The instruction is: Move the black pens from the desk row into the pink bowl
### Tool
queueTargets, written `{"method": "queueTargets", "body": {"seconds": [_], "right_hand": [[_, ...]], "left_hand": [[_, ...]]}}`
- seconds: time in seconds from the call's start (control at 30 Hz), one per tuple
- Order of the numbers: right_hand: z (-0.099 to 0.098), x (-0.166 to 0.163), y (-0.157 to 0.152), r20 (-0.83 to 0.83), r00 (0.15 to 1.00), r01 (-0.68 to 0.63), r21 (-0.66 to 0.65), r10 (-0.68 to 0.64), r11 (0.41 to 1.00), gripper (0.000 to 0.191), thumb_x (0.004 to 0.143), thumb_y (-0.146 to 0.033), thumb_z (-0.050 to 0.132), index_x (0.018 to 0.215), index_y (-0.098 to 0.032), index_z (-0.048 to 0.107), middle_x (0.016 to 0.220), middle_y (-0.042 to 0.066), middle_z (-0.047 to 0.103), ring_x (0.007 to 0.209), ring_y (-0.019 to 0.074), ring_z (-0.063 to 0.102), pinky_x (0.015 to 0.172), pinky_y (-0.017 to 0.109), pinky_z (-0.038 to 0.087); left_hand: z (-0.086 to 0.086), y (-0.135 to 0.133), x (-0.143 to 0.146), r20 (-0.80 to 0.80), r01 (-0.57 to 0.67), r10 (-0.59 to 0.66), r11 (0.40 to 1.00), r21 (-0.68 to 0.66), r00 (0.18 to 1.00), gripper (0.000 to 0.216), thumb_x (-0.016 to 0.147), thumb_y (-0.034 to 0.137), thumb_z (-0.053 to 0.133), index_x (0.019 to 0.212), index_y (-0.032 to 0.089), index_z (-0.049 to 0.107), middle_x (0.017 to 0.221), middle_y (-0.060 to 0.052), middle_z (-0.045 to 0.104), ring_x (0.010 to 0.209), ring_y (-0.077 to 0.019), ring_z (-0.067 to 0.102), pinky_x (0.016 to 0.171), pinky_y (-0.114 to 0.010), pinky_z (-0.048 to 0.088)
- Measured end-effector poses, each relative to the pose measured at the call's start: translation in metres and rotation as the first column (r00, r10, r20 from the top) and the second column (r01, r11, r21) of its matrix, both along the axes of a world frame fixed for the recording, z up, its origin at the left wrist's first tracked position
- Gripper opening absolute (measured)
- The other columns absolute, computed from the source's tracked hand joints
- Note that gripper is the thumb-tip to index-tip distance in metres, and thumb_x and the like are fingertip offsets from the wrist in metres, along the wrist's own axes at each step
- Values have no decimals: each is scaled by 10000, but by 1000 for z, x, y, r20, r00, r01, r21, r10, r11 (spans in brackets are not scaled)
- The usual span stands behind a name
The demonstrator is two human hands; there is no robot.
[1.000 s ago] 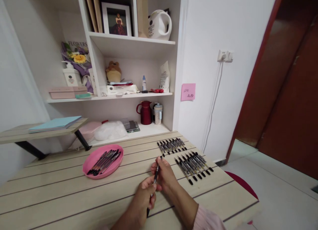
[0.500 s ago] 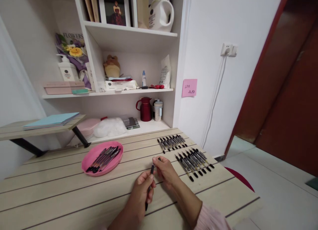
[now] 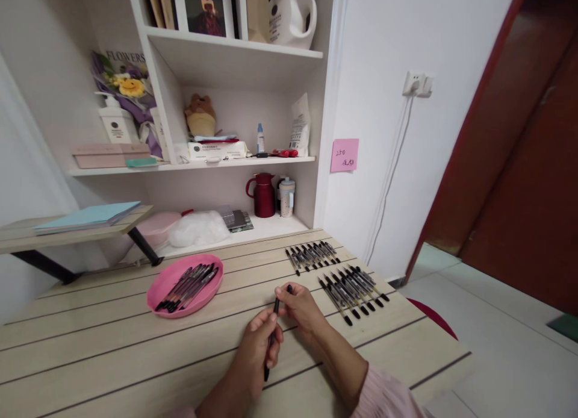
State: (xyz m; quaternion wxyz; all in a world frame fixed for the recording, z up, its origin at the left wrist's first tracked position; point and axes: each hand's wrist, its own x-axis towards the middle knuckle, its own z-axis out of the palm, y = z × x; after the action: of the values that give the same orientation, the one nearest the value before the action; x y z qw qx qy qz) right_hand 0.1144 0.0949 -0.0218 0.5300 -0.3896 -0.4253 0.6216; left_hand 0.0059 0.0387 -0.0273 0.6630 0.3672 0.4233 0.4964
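My left hand (image 3: 255,353) is closed around the barrel of a black pen (image 3: 271,338) held just above the wooden table (image 3: 112,352). My right hand (image 3: 301,309) pinches the pen's far tip with thumb and fingers; a small dark bit shows there, perhaps the cap. Two rows of black pens lie side by side to the right: a near row (image 3: 352,293) and a far row (image 3: 312,256). A pink plate (image 3: 186,285) with several black pens sits to the left.
White shelves (image 3: 235,159) behind the table hold a red jug (image 3: 263,195), bottles, boxes and a plush toy. A small raised wooden stand (image 3: 67,225) with a blue book is at far left. The table's right edge drops to the floor near a red stool (image 3: 436,324).
The view has tilted a little. My right hand shifted along the pen's top end, and the pen now lies lower and more level between both hands.
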Motion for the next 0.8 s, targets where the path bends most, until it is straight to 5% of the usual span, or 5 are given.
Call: {"method": "queueTargets", "body": {"seconds": [0.17,0.57,0.8], "right_hand": [[-3,1,1,-105,990,-105,-86,95,991,406,591,-478,704,766,-140,563,461,-48,510,335,25,343,353,161,134],[-2,0,0,-129,991,-33,-98,20,995,384,545,-430,757,661,-144,528,420,-77,444,322,13,314,342,167,128],[-1,1,-1,-189,977,-119,-97,99,988,392,571,-431,743,749,-135,558,535,-19,566,359,28,406,336,153,133]], "left_hand": [[-2,1,0,0,-1,1,1000,-5,1000,378,661,460,621,903,186,526,518,77,488,281,-5,242,310,-167,105],[-4,1,0,-3,12,-12,1000,24,1000,367,708,426,587,962,170,517,527,66,491,300,-16,263,306,-166,134],[-5,2,-1,3,28,-29,999,32,1000,321,726,435,558,902,171,514,518,65,496,286,-15,269,302,-169,139]]}}
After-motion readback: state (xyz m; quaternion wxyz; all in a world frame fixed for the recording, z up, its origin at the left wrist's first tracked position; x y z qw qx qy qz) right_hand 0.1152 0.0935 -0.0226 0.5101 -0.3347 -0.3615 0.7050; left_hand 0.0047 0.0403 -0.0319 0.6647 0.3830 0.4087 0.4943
